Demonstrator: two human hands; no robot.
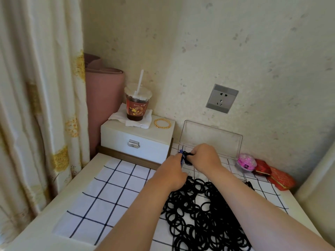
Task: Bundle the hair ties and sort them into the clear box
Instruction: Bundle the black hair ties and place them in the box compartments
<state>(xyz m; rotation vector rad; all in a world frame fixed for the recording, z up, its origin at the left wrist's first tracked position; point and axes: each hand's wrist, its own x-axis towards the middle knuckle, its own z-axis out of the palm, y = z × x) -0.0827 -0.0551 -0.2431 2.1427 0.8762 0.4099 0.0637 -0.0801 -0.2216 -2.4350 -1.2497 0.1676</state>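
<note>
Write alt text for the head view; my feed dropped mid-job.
The left hand and right hand hold a small bundle of black hair ties over the open clear box, its lid raised. A large loose pile of black hair ties lies on the checked cloth nearer the camera.

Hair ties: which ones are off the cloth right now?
The small black bunch gripped by the left hand and right hand at the left end of the clear box. All others lie loose in the pile on the checked cloth.
</note>
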